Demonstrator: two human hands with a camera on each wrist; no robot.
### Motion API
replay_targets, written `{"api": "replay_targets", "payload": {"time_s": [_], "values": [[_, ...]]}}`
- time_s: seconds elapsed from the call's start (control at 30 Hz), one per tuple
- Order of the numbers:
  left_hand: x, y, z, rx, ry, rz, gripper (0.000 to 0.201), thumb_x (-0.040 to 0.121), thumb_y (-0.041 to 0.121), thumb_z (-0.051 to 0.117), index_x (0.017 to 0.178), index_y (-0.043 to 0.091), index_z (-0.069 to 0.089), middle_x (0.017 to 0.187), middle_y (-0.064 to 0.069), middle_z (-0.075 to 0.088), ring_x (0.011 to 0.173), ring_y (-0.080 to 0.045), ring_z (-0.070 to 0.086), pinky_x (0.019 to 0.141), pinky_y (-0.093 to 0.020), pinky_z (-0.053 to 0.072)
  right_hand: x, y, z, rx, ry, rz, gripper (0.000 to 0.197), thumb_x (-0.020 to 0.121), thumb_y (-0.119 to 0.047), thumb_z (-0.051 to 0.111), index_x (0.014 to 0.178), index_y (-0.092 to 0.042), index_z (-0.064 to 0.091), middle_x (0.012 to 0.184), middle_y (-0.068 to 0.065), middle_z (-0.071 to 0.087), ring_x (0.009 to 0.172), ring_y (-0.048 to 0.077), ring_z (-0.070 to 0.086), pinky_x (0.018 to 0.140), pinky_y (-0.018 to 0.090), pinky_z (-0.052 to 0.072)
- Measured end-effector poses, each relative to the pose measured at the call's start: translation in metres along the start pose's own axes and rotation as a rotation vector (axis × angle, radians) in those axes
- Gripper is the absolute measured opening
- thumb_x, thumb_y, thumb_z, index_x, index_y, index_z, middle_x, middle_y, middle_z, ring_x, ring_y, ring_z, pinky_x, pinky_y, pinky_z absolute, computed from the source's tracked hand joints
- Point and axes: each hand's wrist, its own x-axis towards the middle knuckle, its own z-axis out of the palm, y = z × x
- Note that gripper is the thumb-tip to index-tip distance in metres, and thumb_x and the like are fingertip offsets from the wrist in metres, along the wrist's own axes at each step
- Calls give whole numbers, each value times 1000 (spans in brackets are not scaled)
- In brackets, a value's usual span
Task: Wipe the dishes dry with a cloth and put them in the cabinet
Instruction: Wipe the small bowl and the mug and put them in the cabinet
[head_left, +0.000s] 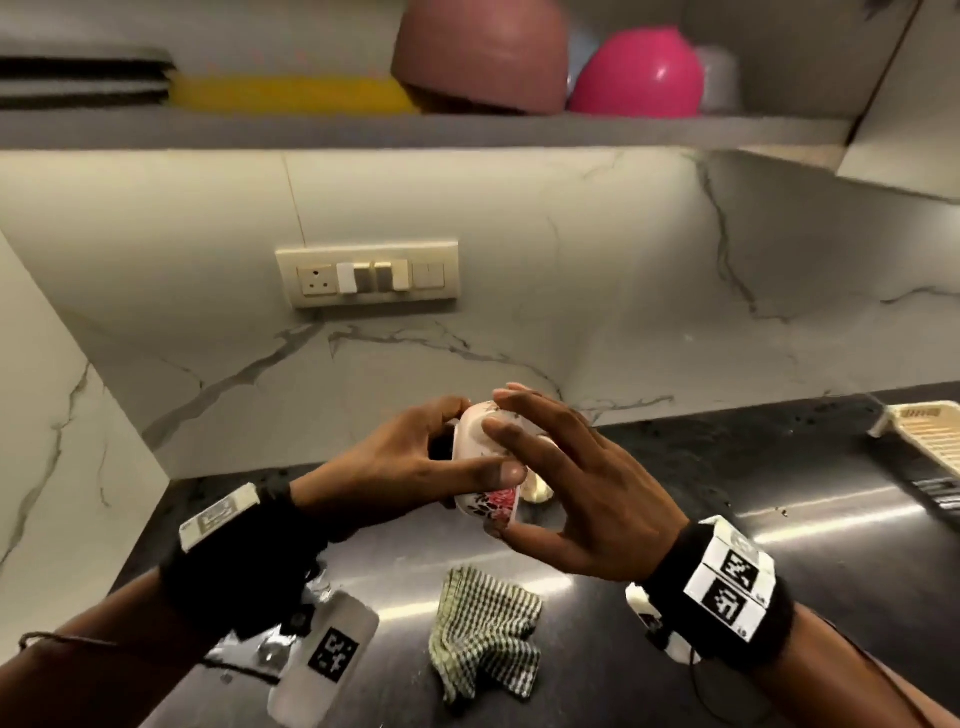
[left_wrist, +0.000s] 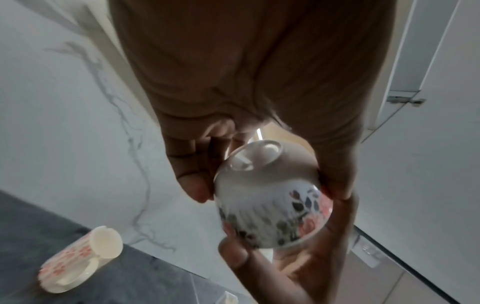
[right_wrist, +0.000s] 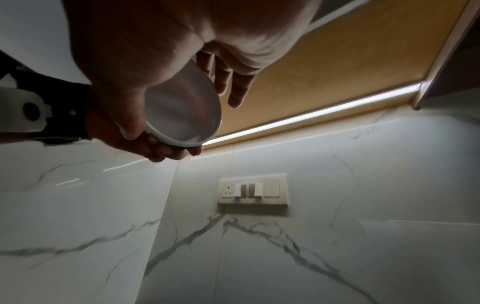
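While the checked cloth lies crumpled on the black countertop, holding a small floral bowl sideways above it, gripped by the left hand and pinched by the right hand.

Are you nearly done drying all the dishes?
Partly. Pink bowls already sit on the cabinet shelf. The left hand and right hand hold a floral bowl, with the checked cloth lying on the counter. That bowl still needs shelving, and a floral cup lies on the counter.
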Motion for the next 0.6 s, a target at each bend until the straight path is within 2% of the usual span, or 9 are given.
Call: {"api": "replay_targets", "payload": {"time_s": [0.07,0.13,0.23,0.3,0.4,0.43,0.53,0.6], "values": [[4,18,4,37,17,91,63,80,51,83,131,22,62,117,-5,73,107,-23,73,90,-48,62,7,0,-20,-7,68,47,88,85,-44,86,155,-18,39,163,9,38,149,24,44,107,43,53],[9,36,9,61,50,172,65,83,42,86,138,26,58,124,0,72,113,-20,71,91,-45,62,13,1,-43,19,166,97,91,79,-44,90,152,-18,42,160,7,40,144,21,49,102,42,55],[18,67,17,10,137,254,70,77,28,91,138,28,57,128,6,72,115,-17,72,90,-41,63,21,5,-74,59,332,132,94,73,-38,94,148,-8,44,153,10,46,140,22,52,103,40,54],[26,89,27,-33,174,322,71,73,25,91,136,28,59,127,6,73,114,-17,73,91,-42,63,26,9,-94,73,430,141,95,71,-34,94,145,-1,43,148,11,48,134,24,56,102,39,53],[42,123,39,-8,247,443,72,72,28,90,137,28,60,126,6,73,114,-16,72,90,-43,64,33,15,-123,33,536,164,96,70,-31,93,145,-1,41,145,6,49,128,19,57,102,29,49],[49,134,41,23,272,481,74,72,31,91,138,27,60,127,6,73,115,-16,71,90,-43,64,36,17,-133,17,571,170,96,70,-30,94,146,-3,41,144,4,50,126,20,58,102,29,49],[75,167,42,139,324,579,75,75,40,93,141,27,59,128,8,72,116,-17,70,88,-44,64,46,25,-160,-5,671,188,90,73,-27,94,144,-7,42,139,5,52,123,24,58,99,41,52],[93,189,41,230,335,620,69,78,46,90,138,30,62,126,10,72,113,-15,70,86,-41,64,54,33,-174,-42,720,213,85,76,-30,93,141,-6,44,135,7,51,120,25,57,96,42,52]]}}
